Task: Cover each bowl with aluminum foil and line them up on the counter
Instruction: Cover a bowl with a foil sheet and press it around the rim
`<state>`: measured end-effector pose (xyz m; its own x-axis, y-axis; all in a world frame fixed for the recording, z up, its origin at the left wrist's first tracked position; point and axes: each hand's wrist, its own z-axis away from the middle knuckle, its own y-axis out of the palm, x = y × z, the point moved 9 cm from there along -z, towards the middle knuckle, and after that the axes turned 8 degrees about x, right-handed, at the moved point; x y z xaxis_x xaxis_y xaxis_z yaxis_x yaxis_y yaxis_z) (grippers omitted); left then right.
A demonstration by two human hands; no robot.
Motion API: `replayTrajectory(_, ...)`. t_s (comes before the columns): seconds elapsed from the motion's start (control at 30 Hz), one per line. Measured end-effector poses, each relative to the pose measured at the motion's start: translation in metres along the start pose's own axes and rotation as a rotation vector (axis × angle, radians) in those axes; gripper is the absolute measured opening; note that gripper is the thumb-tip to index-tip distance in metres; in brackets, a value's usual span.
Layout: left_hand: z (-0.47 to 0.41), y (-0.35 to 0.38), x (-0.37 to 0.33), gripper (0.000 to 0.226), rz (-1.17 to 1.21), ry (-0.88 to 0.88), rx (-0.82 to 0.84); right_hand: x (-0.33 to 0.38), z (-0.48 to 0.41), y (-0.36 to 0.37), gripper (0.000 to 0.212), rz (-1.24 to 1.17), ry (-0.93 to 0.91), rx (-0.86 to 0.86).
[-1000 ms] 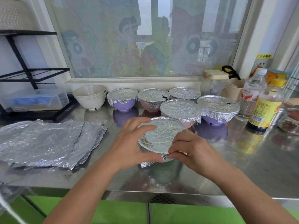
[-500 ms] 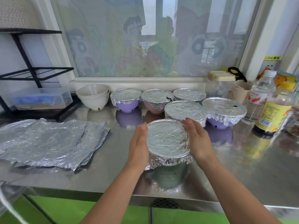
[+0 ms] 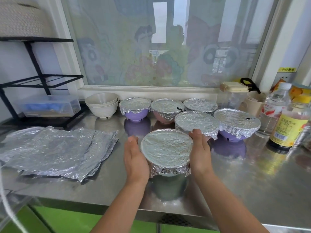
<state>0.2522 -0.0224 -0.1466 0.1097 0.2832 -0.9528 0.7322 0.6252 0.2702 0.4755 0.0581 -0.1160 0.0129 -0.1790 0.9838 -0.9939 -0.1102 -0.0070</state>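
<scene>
Your left hand (image 3: 136, 158) and right hand (image 3: 200, 153) lie flat against opposite sides of the near bowl (image 3: 166, 148). The fingers are straight and point away from you, and the palms press the crimped foil skirt (image 3: 170, 169) against the bowl's wall. Neither hand is curled around anything. The bowl sits squarely between your palms, its foil top stretched flat and level. Its base is hidden by the skirt and the reflection below, so you cannot tell whether it rests on the steel counter (image 3: 252, 182) or is just above it.

The tips of your right hand are just beside the foil edge of another covered bowl (image 3: 196, 122). To its right stands a covered purple bowl (image 3: 237, 122) with a small tear in its foil. Three more covered bowls stand in a row along the window sill: a purple one (image 3: 134, 107), a pink one (image 3: 166, 110) and one at the back right (image 3: 200, 105). Left of that row is a stack of bare white bowls (image 3: 102, 105). Loose foil sheets (image 3: 55, 148) lie overlapped on the counter, well to the left of your left hand. Two bottles (image 3: 289, 125) stand at the far right.
</scene>
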Motion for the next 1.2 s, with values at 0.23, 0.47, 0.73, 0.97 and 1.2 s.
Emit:
replayTrajectory(0.23,0.027,0.017,0.032,0.081,0.275,-0.152,0.078,-0.038,0.017,0.024,0.064,-0.231,0.123,0.064)
replayTrajectory(0.47,-0.014,0.013,0.034,0.084,0.306,-0.153,-0.044,-0.054,-0.010,0.061,0.048,-0.418,0.212,0.018)
replayTrajectory(0.73,-0.075,0.029,0.028,0.067,0.344,-0.214,0.009,-0.055,-0.062,0.092,0.026,-0.434,0.219,0.014)
replayTrajectory(0.97,-0.100,0.040,0.042,0.067,0.331,-0.209,-0.003,-0.067,-0.082,0.108,0.037,-0.531,0.266,-0.053)
replayTrajectory(1.2,-0.101,0.028,0.039,0.080,0.237,-0.189,-0.030,-0.068,-0.071,0.104,0.061,-0.394,0.296,0.010)
